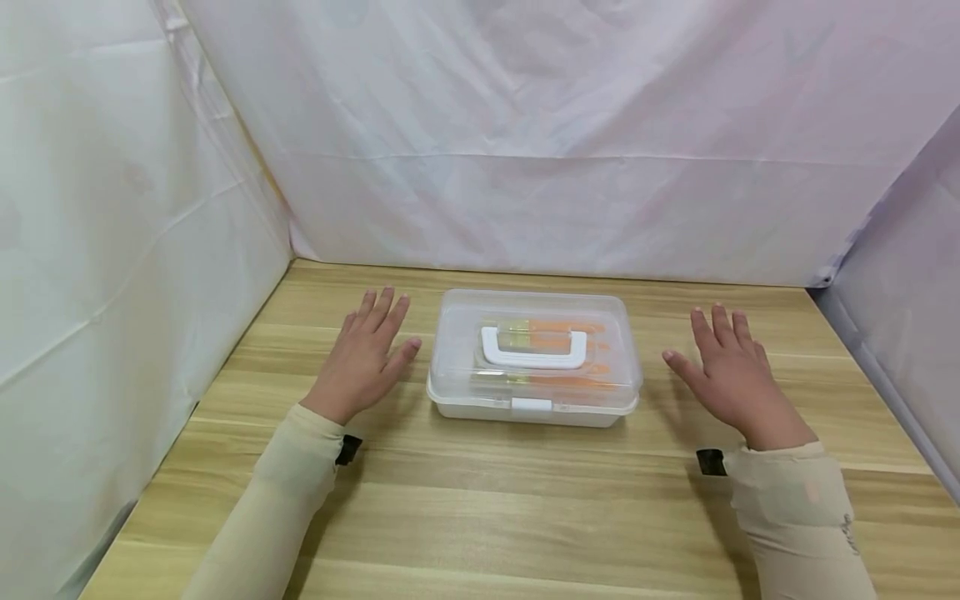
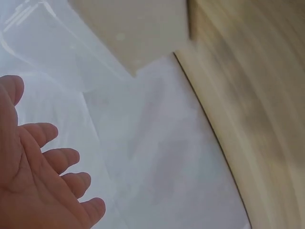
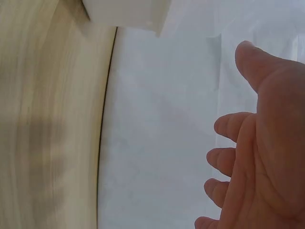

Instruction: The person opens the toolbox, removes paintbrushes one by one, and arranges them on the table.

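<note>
Between the two hands a clear plastic box (image 1: 532, 302) stands on the table with its lid down. A white carry handle (image 1: 534, 360) lies folded on the lid, and a white latch (image 1: 532, 405) closes the front. Orange-handled brushes (image 1: 562, 327) show through the lid, lying side by side. My left hand (image 1: 362, 360) is held to the left of the box, fingers spread, with nothing in it. To the right of the box, my right hand (image 1: 731, 375) is likewise spread and holds nothing. Both wrist views show the palms and a corner of the box (image 2: 143, 33).
The wood-grain table (image 1: 525, 517) is enclosed by white cloth at the back (image 1: 562, 208), the left (image 1: 112, 250) and the right. A small black piece (image 1: 711, 462) shows at the right wrist, and another (image 1: 348, 450) at the left.
</note>
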`<act>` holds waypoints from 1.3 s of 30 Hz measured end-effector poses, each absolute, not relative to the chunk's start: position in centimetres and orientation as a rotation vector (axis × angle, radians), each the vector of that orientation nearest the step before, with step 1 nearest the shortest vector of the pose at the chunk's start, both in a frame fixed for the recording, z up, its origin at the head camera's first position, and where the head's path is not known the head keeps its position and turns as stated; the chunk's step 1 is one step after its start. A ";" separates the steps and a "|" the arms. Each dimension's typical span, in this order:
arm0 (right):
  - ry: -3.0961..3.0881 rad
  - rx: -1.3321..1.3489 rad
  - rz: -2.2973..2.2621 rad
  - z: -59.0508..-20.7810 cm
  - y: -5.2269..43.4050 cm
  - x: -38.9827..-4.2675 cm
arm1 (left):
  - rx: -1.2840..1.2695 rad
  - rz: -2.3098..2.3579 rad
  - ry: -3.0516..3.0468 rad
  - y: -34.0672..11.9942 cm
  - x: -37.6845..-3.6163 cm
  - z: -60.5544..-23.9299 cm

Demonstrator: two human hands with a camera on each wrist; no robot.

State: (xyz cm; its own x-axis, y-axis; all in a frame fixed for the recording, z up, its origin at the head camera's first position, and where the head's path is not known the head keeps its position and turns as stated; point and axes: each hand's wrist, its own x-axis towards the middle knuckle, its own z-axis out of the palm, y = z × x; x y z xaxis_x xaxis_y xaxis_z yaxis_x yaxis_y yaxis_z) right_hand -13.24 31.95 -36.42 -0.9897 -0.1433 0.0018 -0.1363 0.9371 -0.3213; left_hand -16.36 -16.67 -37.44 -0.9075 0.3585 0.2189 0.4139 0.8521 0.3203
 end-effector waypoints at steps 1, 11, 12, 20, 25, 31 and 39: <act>3.079 -0.234 -0.504 -36.3 31.9 -13.1 | -0.623 -0.567 -2.865 -16.4 -16.1 -37.0; 3.127 -0.427 -0.469 -34.8 29.7 -11.9 | -0.845 -0.486 -2.781 -13.3 -14.2 -35.2; 3.127 -0.441 -0.469 -34.8 29.4 -11.8 | -0.866 -0.479 -2.769 -13.0 -14.1 -35.2; 3.135 -0.585 -0.452 -34.6 27.8 -11.1 | -0.957 -0.415 -2.737 -11.0 -13.3 -35.4; 3.124 -0.648 -0.447 -34.5 26.7 -11.0 | -0.970 -0.382 -2.747 -10.2 -12.9 -35.6; 3.122 -0.751 -0.429 -35.1 25.2 -11.1 | -0.995 -0.302 -2.734 -9.7 -12.8 -36.3; 3.179 -0.963 -0.358 -35.6 23.3 -11.1 | -0.995 -0.271 -2.614 -9.5 -13.3 -37.4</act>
State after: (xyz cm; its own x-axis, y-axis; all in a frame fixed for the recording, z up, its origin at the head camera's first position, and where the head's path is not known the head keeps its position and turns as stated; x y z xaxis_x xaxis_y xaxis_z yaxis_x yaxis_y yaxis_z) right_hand -11.11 23.28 -35.57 -0.8156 -0.5221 0.2493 -0.5645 0.8126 -0.1449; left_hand -13.31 -9.48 -37.40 -0.7016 0.6097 0.3688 0.6724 0.7378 0.0594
